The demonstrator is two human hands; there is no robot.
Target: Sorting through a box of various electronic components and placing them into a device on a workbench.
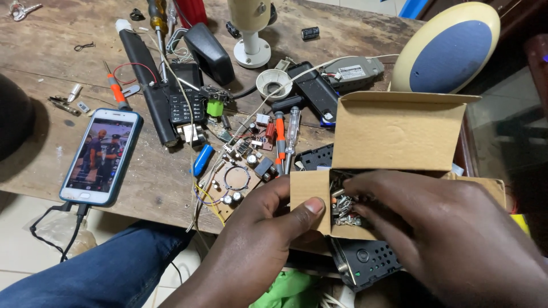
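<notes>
My left hand (260, 239) grips the near corner of a small open cardboard box (394, 134), thumb pressed on its front wall. Inside lie several small metal screws and parts (344, 210). My right hand (451, 234) reaches into the box from the right, its fingers down among the screws; whether it pinches one is hidden. The box's lid flap stands upright behind the hands.
A brown circuit board (234, 182) and screwdrivers (281, 140) lie left of the box on the wooden table (57, 74). A lit phone (101, 155) on a cable rests at the left. A black vented casing (365, 259) sits under the box; an oval speaker (448, 48) stands behind.
</notes>
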